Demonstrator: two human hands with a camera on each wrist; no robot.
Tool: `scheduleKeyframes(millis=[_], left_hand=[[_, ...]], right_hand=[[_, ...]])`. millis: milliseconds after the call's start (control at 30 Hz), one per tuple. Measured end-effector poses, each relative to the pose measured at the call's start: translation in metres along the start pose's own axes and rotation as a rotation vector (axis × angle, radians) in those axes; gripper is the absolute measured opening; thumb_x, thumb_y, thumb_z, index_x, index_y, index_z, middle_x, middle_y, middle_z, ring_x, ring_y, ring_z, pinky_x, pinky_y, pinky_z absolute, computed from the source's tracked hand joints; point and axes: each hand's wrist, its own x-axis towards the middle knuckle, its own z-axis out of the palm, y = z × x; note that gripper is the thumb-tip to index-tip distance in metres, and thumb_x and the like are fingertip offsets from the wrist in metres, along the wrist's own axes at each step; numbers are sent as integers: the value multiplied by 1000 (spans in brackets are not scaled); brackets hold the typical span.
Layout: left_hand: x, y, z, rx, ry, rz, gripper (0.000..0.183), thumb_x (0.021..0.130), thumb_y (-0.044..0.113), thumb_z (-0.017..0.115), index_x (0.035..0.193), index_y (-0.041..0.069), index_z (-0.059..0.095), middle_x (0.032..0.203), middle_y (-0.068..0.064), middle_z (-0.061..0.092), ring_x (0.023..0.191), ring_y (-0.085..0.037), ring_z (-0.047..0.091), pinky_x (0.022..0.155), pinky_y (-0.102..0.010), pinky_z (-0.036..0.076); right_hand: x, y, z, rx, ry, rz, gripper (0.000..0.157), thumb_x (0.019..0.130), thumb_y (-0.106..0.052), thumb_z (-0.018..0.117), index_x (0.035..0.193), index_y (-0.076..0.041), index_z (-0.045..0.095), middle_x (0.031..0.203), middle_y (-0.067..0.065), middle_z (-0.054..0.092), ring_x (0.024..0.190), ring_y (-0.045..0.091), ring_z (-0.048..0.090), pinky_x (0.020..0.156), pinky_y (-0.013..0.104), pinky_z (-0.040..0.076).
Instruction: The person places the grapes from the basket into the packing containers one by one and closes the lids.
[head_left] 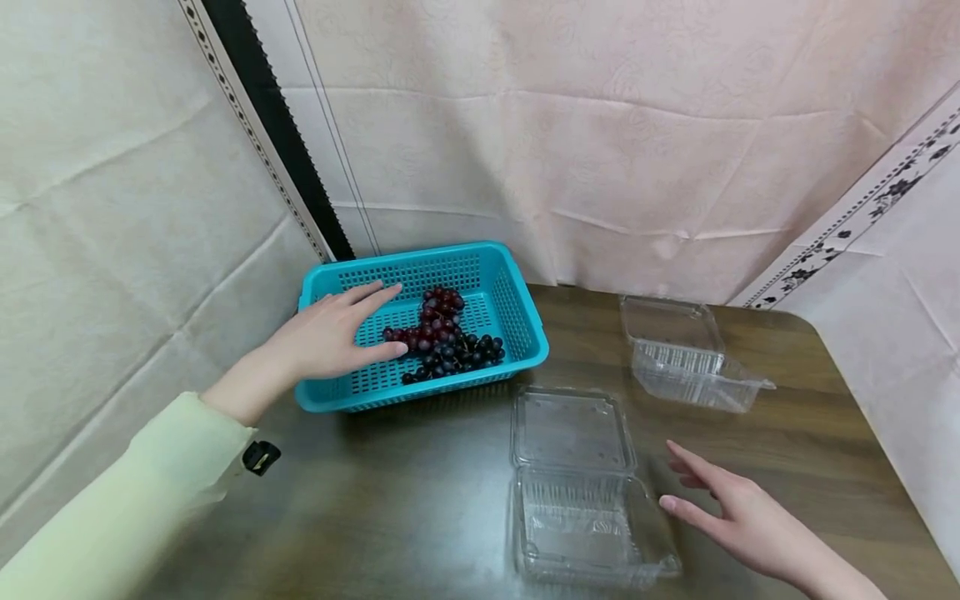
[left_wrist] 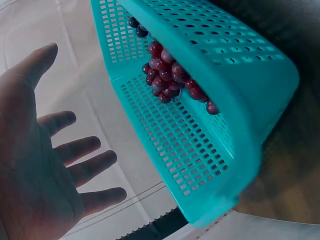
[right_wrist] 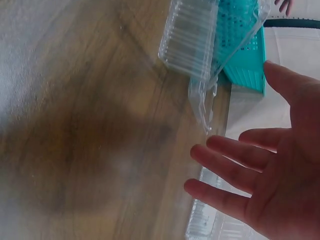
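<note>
Bunches of red grapes (head_left: 438, 321) and black grapes (head_left: 457, 357) lie together in a blue plastic basket (head_left: 528, 321). Over the basket's left part my left hand (head_left: 333, 333) is spread, its fingers stretched toward the grapes. The left wrist view shows that palm bare, with the red grapes (left_wrist: 165, 75) beyond the basket rim. My right hand (head_left: 738, 521) hovers beside a clear plastic clamshell box (head_left: 573, 521) with its lid laid back. In the right wrist view the right hand's fingers (right_wrist: 225, 165) are extended and hold nothing.
A second clear clamshell box (head_left: 675, 354), lid also raised, stands at the back right of the wooden table (head_left: 420, 492). Pale cloth curtains (head_left: 637, 167) hang behind the basket and along both sides.
</note>
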Motion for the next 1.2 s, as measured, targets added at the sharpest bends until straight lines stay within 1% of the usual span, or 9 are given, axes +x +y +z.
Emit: scheduleKeyframes(millis=[100, 167, 333, 467, 600, 667, 867, 1033, 1200], left_hand=[[8, 3, -2, 4, -22, -11, 92, 99, 72, 59, 170, 20, 32, 173, -19, 32, 153, -49, 37, 119, -72, 36], [14, 5, -2, 7, -40, -15, 93, 99, 74, 58, 170, 20, 31, 173, -19, 31, 153, -49, 37, 118, -71, 38], [26, 9, -3, -3, -90, -30, 95, 98, 77, 55, 171, 22, 28, 174, -18, 28, 157, -46, 32, 119, -71, 35], [33, 12, -4, -20, -127, -35, 94, 100, 74, 55, 172, 23, 25, 175, -18, 26, 159, -45, 28, 120, -73, 33], [41, 16, -4, -29, -157, -34, 93, 100, 74, 55, 172, 23, 25, 175, -19, 25, 158, -46, 29, 120, -73, 32], [46, 17, -3, -30, -169, -33, 93, 100, 73, 55, 172, 22, 25, 175, -20, 26, 157, -48, 30, 120, -73, 32], [58, 16, 0, -36, -215, -51, 92, 101, 68, 58, 172, 19, 25, 173, -23, 27, 157, -49, 30, 121, -74, 31], [67, 13, 4, -76, -259, -66, 91, 103, 64, 60, 171, 13, 26, 172, -25, 29, 158, -49, 27, 124, -71, 27], [76, 6, 7, -137, -303, -86, 93, 104, 65, 56, 169, 6, 27, 172, -24, 30, 158, -48, 26, 126, -68, 25]], right_hand=[[-1, -1, 1, 52, -47, -6, 69, 100, -35, 78, 156, -3, 52, 134, 10, 73, 111, 25, 75, 79, 31, 63], [-1, -1, 1, 102, -99, -2, 69, 102, -34, 75, 156, 0, 50, 134, 12, 72, 110, 25, 75, 79, 30, 63], [-1, 1, 3, 219, -215, 19, 67, 107, -31, 69, 156, 7, 45, 129, 12, 74, 107, 19, 75, 76, 27, 62], [-2, 4, 6, 253, -221, -16, 63, 107, -26, 68, 152, 12, 47, 120, 6, 78, 101, 5, 72, 75, 26, 61], [-4, 8, 11, 305, -218, -63, 57, 106, -18, 68, 147, 16, 49, 117, 6, 79, 100, -1, 69, 75, 26, 61], [-4, 10, 13, 392, -251, -44, 56, 108, -16, 66, 147, 18, 47, 116, 8, 78, 99, -1, 69, 74, 27, 62], [-5, 15, 19, 685, -376, 73, 59, 111, -16, 59, 151, 22, 37, 115, 17, 74, 89, 8, 73, 67, 39, 66], [-6, 18, 25, 795, -443, 100, 57, 112, -16, 56, 148, 24, 37, 114, 19, 74, 97, 13, 74, 68, 43, 67], [-7, 21, 31, 845, -492, 100, 42, 114, -16, 53, 139, 18, 52, 110, 18, 76, 96, 20, 77, 68, 41, 67]])
